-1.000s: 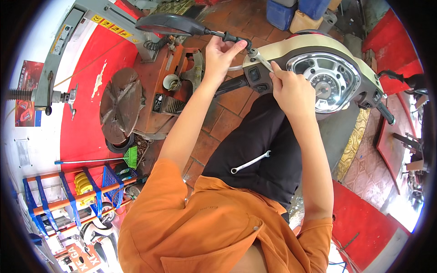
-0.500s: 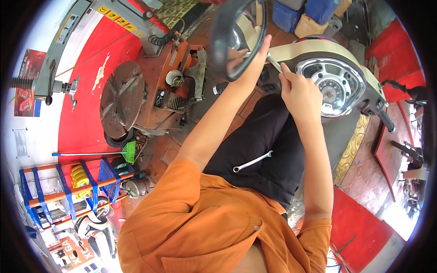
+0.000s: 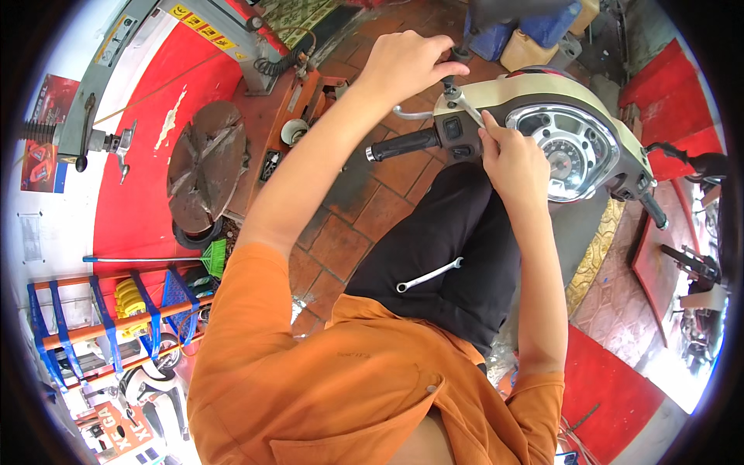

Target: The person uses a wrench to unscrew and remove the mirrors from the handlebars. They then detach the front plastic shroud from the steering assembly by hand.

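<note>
1. I see the left hand (image 3: pixel 407 63) half curled at the black mirror stem (image 3: pixel 462 53); I can't tell if it grips it.
2. The right hand (image 3: pixel 514 157) is closed around a silver wrench (image 3: pixel 469 109), its far end at the stem's bottom, on the cream scooter (image 3: pixel 504 88).
3. Another wrench (image 3: pixel 428 276) lies on the person's dark trousers (image 3: pixel 403 244).

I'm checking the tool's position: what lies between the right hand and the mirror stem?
In the head view, a wrench spans from the right hand to the foot of the mirror stem.
</note>
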`<state>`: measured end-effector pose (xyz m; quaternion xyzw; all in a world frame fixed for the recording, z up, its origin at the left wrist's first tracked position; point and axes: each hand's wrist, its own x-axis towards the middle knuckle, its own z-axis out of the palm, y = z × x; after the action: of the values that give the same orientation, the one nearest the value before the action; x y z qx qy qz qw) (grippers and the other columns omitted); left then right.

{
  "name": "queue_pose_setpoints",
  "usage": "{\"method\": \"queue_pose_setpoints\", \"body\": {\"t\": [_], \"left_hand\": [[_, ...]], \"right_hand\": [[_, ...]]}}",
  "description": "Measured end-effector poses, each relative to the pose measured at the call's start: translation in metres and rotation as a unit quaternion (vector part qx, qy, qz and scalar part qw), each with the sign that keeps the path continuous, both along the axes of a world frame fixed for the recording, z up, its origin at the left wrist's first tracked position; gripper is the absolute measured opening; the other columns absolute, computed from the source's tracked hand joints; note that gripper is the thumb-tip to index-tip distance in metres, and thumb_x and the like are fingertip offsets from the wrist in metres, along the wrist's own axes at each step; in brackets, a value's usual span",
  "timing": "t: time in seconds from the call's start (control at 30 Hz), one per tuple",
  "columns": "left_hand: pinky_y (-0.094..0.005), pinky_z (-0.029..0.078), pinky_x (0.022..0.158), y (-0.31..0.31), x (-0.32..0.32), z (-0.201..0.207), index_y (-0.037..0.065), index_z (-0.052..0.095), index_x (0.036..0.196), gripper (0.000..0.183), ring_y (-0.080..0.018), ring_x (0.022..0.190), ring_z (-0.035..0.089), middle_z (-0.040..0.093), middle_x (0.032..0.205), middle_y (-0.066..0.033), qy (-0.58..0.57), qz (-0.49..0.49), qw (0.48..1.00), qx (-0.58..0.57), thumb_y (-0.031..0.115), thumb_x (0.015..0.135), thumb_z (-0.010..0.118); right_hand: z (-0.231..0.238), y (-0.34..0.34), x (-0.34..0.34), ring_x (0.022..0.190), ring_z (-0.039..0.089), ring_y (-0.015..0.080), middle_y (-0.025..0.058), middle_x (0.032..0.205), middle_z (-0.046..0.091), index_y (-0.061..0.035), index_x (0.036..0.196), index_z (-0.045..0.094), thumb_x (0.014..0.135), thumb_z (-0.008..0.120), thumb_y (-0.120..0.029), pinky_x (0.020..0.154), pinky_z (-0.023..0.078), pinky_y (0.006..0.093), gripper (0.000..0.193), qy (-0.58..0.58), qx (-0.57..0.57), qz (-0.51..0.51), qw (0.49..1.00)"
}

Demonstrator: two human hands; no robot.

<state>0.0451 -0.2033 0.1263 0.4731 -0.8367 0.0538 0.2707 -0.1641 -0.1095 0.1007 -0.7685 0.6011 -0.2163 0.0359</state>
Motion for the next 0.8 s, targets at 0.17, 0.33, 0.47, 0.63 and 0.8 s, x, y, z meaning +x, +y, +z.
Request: {"method": "queue_pose_setpoints", "body": {"t": [0.17,0.33,0.47,0.63,0.8], "left_hand": [[-0.0398,0.056,0.059,0.003,-0.008,-0.001,0.008,0.072,0.069,0.050,-0.0307,0.064,0.071,0.070,0.066,-0.0121,0.021,0.249,0.966,0.069,0.057,0.080,0.072],[-0.0333,0.053,0.059,0.019,0.018,0.006,0.007,0.069,0.071,0.062,-0.0155,0.055,0.067,0.062,0.052,-0.0050,0.125,0.197,0.947,0.219,0.066,0.087,0.063],[-0.0397,0.058,0.078,0.020,0.039,-0.021,-0.001,0.071,0.101,0.065,-0.0214,0.084,0.073,0.075,0.092,-0.0095,0.409,0.153,0.826,0.357,0.061,0.096,0.055],[-0.0429,0.046,0.107,-0.006,0.027,-0.038,0.005,0.052,0.136,0.041,-0.0287,0.130,0.055,0.059,0.138,-0.0108,0.693,-0.178,0.613,0.335,0.033,0.106,0.050],[-0.0434,0.054,0.100,0.017,0.024,-0.060,0.005,0.055,0.119,0.019,-0.0264,0.121,0.062,0.066,0.119,-0.0114,0.744,-0.123,0.612,0.238,0.014,0.102,0.057]], "right_hand": [[-0.001,-0.001,-0.001,0.069,0.070,0.0344,0.0100,0.076,0.070,-0.0211,0.114,0.074,0.095,0.060,-0.029,0.062,0.056,0.0464,0.025,-0.001,-0.006,0.004,1.000],[0.000,0.000,-0.003,0.067,0.069,0.0345,0.0100,0.074,0.070,-0.0208,0.111,0.075,0.095,0.061,-0.030,0.061,0.056,0.0468,0.023,-0.004,-0.012,-0.003,1.000],[-0.007,-0.002,-0.002,0.067,0.069,0.0345,0.0101,0.073,0.070,-0.0209,0.110,0.075,0.095,0.061,-0.030,0.060,0.056,0.0466,0.023,-0.007,-0.025,0.000,1.000],[-0.007,-0.004,-0.003,0.067,0.069,0.0354,0.0128,0.072,0.069,-0.0213,0.110,0.076,0.094,0.062,-0.031,0.060,0.057,0.0462,0.023,-0.021,-0.038,0.010,0.999],[-0.005,-0.002,-0.003,0.070,0.069,0.0373,0.0151,0.075,0.069,-0.0221,0.114,0.074,0.095,0.061,-0.031,0.065,0.056,0.0474,0.025,-0.022,0.001,0.000,1.000]]}}
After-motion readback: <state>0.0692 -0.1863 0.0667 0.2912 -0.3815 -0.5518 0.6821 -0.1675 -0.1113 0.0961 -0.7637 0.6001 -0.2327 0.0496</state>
